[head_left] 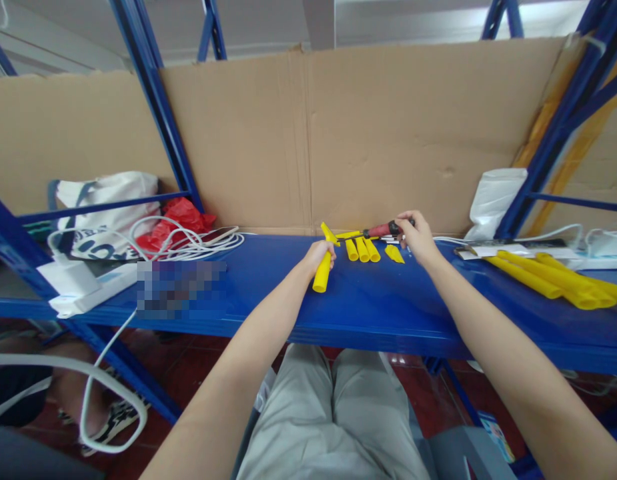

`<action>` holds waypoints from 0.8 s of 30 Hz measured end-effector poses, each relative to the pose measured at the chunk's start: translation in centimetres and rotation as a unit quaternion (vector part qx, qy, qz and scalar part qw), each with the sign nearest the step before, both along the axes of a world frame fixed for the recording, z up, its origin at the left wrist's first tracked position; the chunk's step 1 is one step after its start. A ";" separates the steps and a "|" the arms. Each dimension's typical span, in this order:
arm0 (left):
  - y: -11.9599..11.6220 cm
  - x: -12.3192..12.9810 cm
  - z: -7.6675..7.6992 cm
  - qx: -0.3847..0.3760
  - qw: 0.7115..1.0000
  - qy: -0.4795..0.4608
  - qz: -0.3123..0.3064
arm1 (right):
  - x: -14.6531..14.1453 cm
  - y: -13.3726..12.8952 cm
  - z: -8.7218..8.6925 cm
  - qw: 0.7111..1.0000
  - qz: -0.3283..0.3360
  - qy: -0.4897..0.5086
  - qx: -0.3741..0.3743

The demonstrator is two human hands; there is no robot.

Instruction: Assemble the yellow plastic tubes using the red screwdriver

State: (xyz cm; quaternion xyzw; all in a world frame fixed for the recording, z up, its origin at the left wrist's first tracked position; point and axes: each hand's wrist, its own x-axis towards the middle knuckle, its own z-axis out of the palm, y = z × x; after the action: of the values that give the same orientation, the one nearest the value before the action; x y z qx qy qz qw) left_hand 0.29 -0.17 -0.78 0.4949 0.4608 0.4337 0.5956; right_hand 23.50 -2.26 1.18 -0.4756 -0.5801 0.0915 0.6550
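My left hand [319,255] is closed round a yellow tube [322,275], whose open end points down toward me and whose narrow end sticks out above the fingers. In my right hand [415,233] is the handle of a red and black tool [381,231], its thin dark shaft pointing left toward the tube. Whether the shaft touches the tube is too small to tell. Just right of my left hand, several short yellow tubes [363,250] lie side by side on the blue table [268,283]. A flat yellow piece [395,253] lies below the tool, near my right hand.
Long yellow tubes [558,277] lie at the right, near a white pouch [495,200]. At the left are a power strip [98,290], coiled white cables [203,245], a red bag [181,223] and a cloth bag [108,200]. Cardboard [388,133] stands behind. A person's leg shows lower left.
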 end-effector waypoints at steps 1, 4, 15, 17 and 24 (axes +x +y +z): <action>0.1 0.0 0.0 -0.001 1.000 -0.001 0.000 | -0.2 -0.1 0.0 1.000 0.000 0.001 -0.013; 0.1 -0.1 0.0 -0.006 1.000 0.002 0.003 | -0.7 -0.5 -0.2 0.998 -0.035 -0.025 -0.036; -0.1 0.0 0.1 -0.043 0.999 -0.014 0.001 | -0.8 1.1 -1.6 0.988 -0.132 0.069 -0.051; -0.2 0.1 0.1 -0.048 0.999 -0.016 -0.014 | -0.8 1.1 -1.3 0.987 -0.116 0.113 -0.021; -1.3 0.8 0.8 -0.075 0.994 -0.011 -0.078 | -0.4 0.8 0.1 0.962 -0.118 0.236 0.069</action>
State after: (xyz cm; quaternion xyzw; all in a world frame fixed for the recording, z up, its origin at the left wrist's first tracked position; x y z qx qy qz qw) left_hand 1.12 -1.50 0.04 0.4787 0.4455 0.3556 0.6677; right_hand 23.12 -1.46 1.32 -0.4592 -0.3536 0.0827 0.8107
